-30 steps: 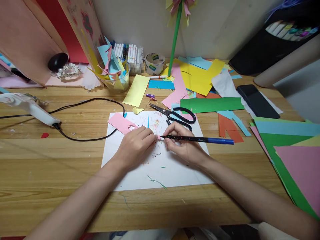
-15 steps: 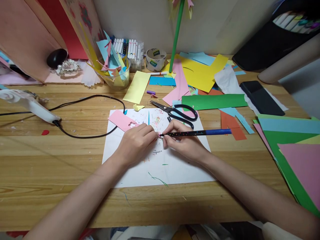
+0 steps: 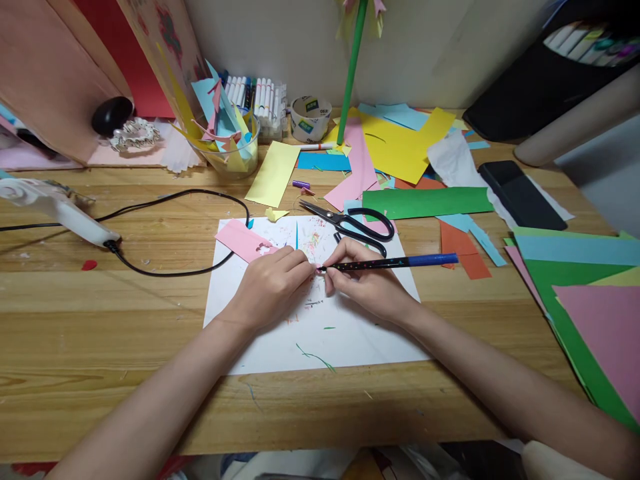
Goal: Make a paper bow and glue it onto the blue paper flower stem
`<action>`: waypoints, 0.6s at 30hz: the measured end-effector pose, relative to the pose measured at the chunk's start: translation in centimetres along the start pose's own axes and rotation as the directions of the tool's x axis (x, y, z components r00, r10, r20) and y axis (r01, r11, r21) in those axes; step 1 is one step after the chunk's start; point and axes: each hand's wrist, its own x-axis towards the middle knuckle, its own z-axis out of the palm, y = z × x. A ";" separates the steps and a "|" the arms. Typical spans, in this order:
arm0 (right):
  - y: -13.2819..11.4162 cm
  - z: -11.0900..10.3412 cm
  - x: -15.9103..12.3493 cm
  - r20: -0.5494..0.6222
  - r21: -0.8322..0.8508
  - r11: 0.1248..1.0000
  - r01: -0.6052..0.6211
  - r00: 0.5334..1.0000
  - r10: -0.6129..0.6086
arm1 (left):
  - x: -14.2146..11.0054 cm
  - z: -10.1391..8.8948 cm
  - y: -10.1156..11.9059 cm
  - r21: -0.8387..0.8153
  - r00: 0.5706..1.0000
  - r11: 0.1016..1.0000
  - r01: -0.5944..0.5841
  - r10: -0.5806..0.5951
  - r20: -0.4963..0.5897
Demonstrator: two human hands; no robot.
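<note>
A black felt-tip pen (image 3: 385, 263) with coloured specks and a blue rear end is gripped by my right hand (image 3: 367, 283). Its tip points left, at the fingertips of my left hand (image 3: 275, 280). Those fingers are closed and press down on the white paper sheet (image 3: 260, 350); a tiny pink bit shows at their tips, mostly hidden. Beside my left hand lies a pink paper strip (image 3: 240, 240) with a flower-shaped hole. Black-handled scissors (image 3: 350, 220) rest just beyond my right hand, near a small black pen cap (image 3: 338, 238).
Behind are coloured paper scraps, a green strip (image 3: 430, 203), a tape roll (image 3: 311, 119), markers (image 3: 263, 97) and a plastic cup (image 3: 233, 160) of offcuts. A phone (image 3: 523, 195) and a paper stack (image 3: 595, 320) lie right. At left, a black cable (image 3: 165, 274) runs from a white device (image 3: 75, 213).
The pen's blue rear end has tipped slightly upward, its tip staying by my left fingertips. Otherwise the view has only shifted a little; both hands hold their places.
</note>
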 end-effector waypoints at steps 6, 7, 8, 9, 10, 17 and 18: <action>0.0 -0.1 0.0 0.005 0.002 1.000 0.002 1.000 -0.002 | 0.1 -0.1 0.0 -0.001 1.000 1.000 0.008 -0.008 -0.006; 0.0 -0.1 0.0 0.006 -0.010 1.000 0.000 1.000 0.000 | 0.1 -0.1 0.0 -0.002 1.000 1.000 0.009 -0.009 -0.008; -0.1 -0.2 0.0 0.013 -0.019 1.000 -0.002 1.000 0.002 | 0.1 -0.1 0.0 -0.004 1.000 1.000 0.010 -0.010 -0.011; -0.1 -0.2 0.0 0.019 -0.022 1.000 -0.003 1.000 0.004 | 0.2 -0.1 0.0 -0.007 1.000 1.000 0.011 -0.011 -0.012; -0.1 -0.2 0.0 0.023 -0.019 1.000 -0.004 1.000 0.004 | 0.2 -0.1 0.0 -0.009 1.000 1.000 0.013 -0.013 -0.012; -0.2 -0.2 0.0 0.014 0.006 1.000 0.020 1.000 -0.020 | 0.1 0.0 -0.2 -0.028 0.999 0.999 0.027 -0.028 -0.017; -0.3 -0.2 0.1 0.017 0.020 1.000 0.024 1.000 -0.024 | 0.1 0.0 -0.2 -0.030 0.999 0.999 0.028 -0.029 -0.018</action>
